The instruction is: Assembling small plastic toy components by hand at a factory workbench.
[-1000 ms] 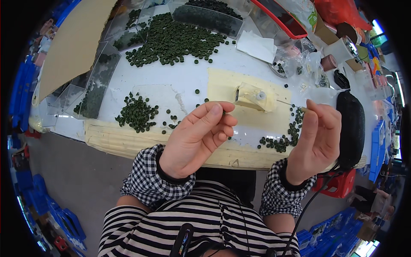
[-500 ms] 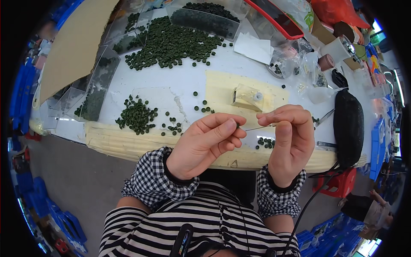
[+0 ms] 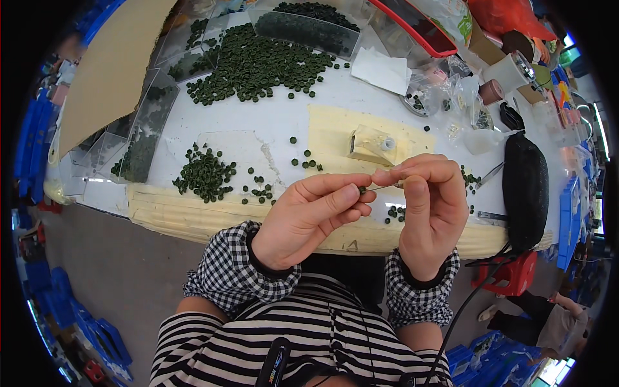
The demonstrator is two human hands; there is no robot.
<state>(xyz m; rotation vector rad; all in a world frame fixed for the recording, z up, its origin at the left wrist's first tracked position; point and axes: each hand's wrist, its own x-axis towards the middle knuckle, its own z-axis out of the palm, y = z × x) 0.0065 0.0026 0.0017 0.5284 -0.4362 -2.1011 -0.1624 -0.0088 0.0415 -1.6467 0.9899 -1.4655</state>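
My left hand (image 3: 308,216) pinches a small round dark green piece (image 3: 362,190) between thumb and forefinger. Close by on its right, my right hand (image 3: 431,209) is closed on a thin metal needle (image 3: 389,186), mostly hidden by the fingers. The fingertips of both hands nearly meet at the green piece. Several like pieces (image 3: 394,213) lie on the table under my right hand, and a small pile (image 3: 205,174) of them sits left of my left hand. Beyond my hands stands a small tape-wrapped block (image 3: 371,143) with a pale round peg on top.
A large heap of green pieces (image 3: 258,64) spreads at the back, beside clear plastic trays (image 3: 306,35). Brown cardboard (image 3: 109,71) leans at the left. White paper (image 3: 380,71), a red-edged case (image 3: 419,26), tweezers (image 3: 491,174) and a black bag (image 3: 525,187) lie right. A person (image 3: 554,319) is at far right.
My right hand has moved left and slightly up, bringing the needle to the piece in my left hand. The left hand has barely shifted. The person at far right has moved.
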